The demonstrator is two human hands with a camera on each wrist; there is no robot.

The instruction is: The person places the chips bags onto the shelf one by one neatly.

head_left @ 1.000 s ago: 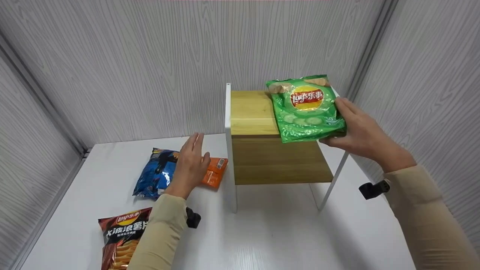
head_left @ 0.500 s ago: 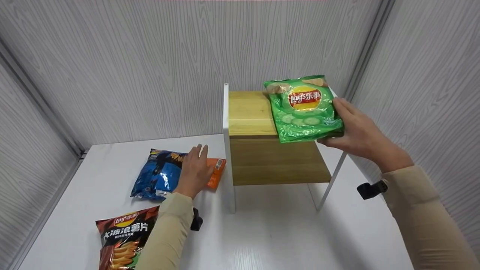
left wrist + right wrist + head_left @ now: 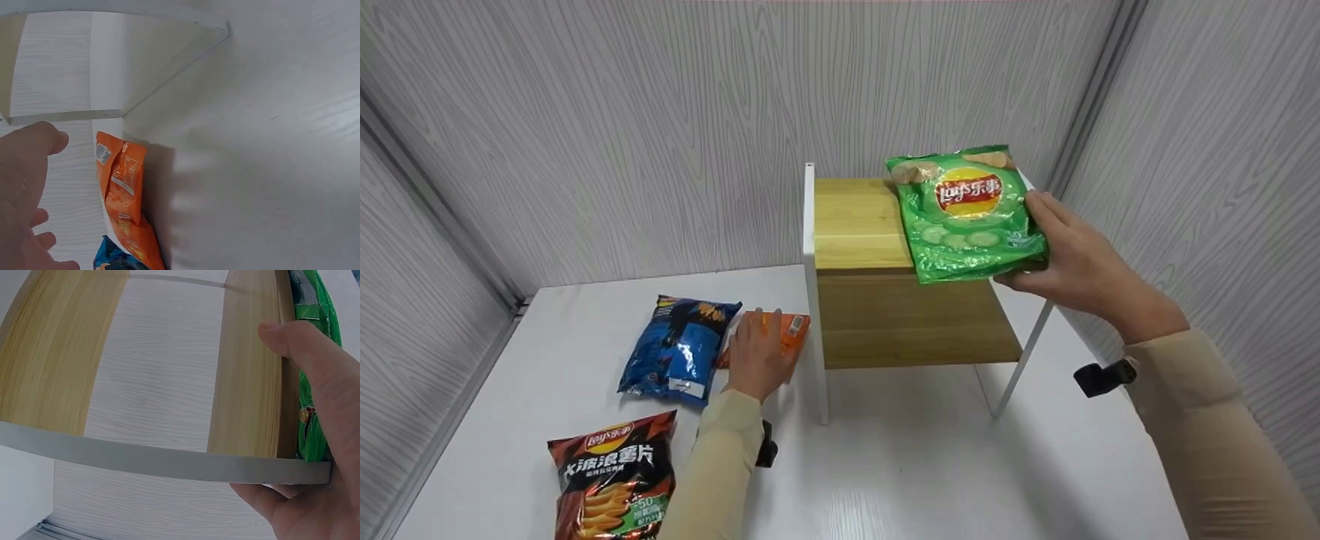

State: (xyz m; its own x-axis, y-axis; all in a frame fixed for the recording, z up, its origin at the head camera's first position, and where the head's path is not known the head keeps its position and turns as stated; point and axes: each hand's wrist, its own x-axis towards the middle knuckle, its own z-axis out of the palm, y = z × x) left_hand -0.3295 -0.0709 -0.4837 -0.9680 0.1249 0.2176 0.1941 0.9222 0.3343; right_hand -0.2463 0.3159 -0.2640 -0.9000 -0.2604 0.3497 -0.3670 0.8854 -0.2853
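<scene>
My left hand (image 3: 759, 358) is over the orange snack bag (image 3: 795, 330), overlapping it in the head view. In the left wrist view, the orange bag (image 3: 126, 191) shows beyond the hand, whose fingers are spread and hold nothing. My right hand (image 3: 1084, 262) grips the right upper corner of a small shelf rack (image 3: 859, 259). In the right wrist view, its thumb (image 3: 281, 337) lies at the top board's front edge and its fingers are beyond the grey side frame (image 3: 169, 461). A green Lay's chip bag (image 3: 971, 217) rests on the top board, against this hand.
A blue chip bag (image 3: 679, 349) lies left of the orange one. Nearer the front is a dark red and black Lay's bag (image 3: 611, 480). The rack's left leg (image 3: 816, 360) stands close beside the orange bag. Patterned walls (image 3: 675, 135) enclose the white table (image 3: 930, 472).
My left hand has moved down and to the right, from beside the blue bag to over the orange bag. The right hand and green bag stay put.
</scene>
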